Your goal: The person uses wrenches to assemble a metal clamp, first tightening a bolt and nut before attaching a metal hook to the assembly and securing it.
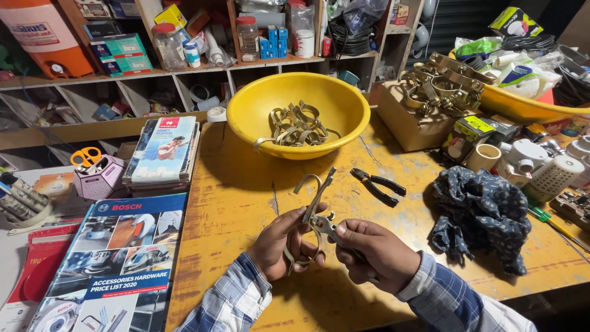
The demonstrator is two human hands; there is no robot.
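Two hands [332, 243] | metal clamp [314, 200] gripped between them | above table [246, 184]

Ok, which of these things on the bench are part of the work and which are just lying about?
In use:
left hand
right hand
metal clamp
yellow bowl of clamps
box of clamps

Lying about:
black pliers
blue cloth
catalogues
scissors

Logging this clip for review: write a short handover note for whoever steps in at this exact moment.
Left hand grips a metal clamp, hook end up. Right hand holds a small tool against the clamp's lower part. Both are above the yellow-painted table.
More clamps lie in the yellow bowl and on the cardboard box. Black pliers lie unused beside a blue cloth.
How many are finished can't be told.
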